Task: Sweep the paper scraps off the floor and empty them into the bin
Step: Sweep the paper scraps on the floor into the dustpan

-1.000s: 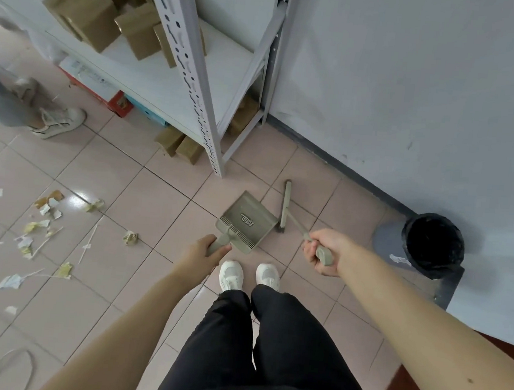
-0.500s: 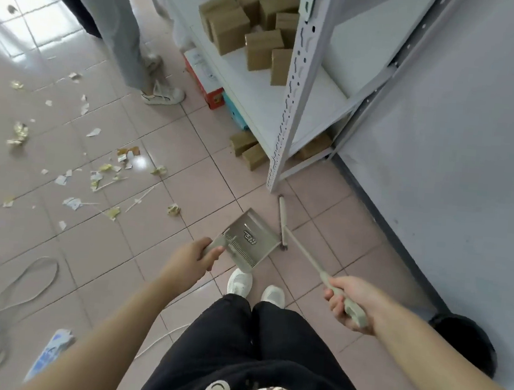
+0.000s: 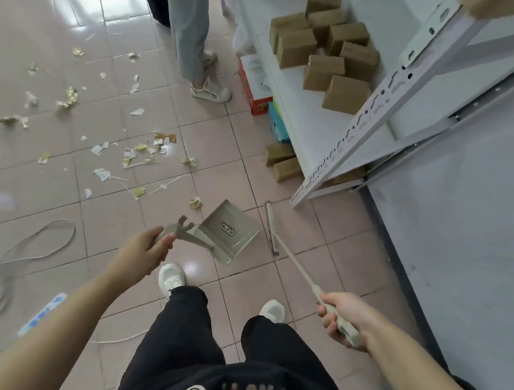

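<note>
My left hand point(image 3: 143, 251) grips the handle of a beige dustpan point(image 3: 229, 231), which hangs just above the pink tiles in front of my feet. My right hand point(image 3: 343, 316) holds the end of a long-handled beige broom point(image 3: 270, 224); its narrow head rests on the floor right of the dustpan. Several white and yellow paper scraps point(image 3: 132, 154) lie scattered over the tiles to the left and ahead, the nearest crumpled one point(image 3: 195, 202) just left of the dustpan's mouth. The bin is out of sight.
A white metal shelf rack point(image 3: 329, 176) with brown boxes point(image 3: 324, 54) stands ahead on the right, against a grey wall point(image 3: 464, 228). Another person's legs and white shoe point(image 3: 210, 92) stand by the rack. A white cable loop point(image 3: 39, 247) and blue-white packets point(image 3: 42, 313) lie at left.
The view has swung left, away from the black bin, which dropped out of sight. Both hands carried dustpan and broom along; the scraps now lie closer, ahead and to the left.
</note>
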